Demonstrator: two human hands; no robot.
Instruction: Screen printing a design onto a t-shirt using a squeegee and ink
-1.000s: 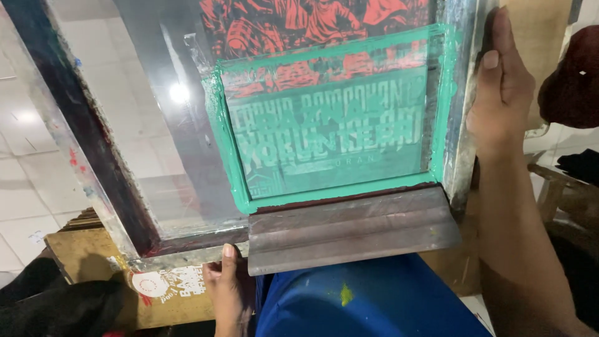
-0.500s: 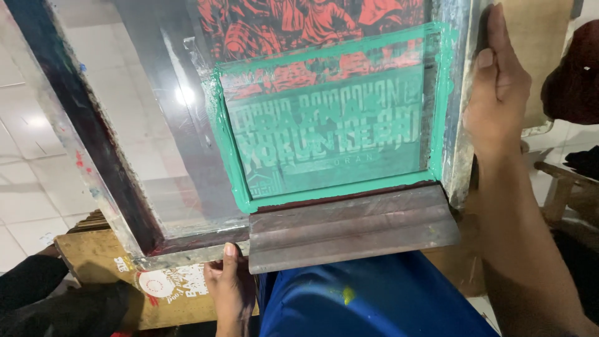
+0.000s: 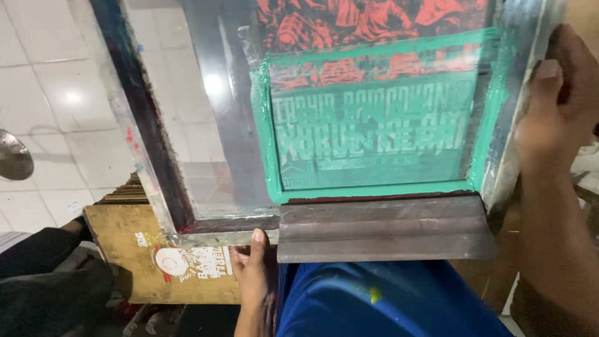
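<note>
Not much has changed in the last second, tbh: the screen frame [image 3: 143,162] is still held tilted up, clasped at its right edge by the right hand [image 3: 558,106] and pinched at the bottom rail by the left hand [image 3: 253,274]. The squeegee [image 3: 380,228] is kept resting along that rail, above the blue cloth [image 3: 374,299].
</note>
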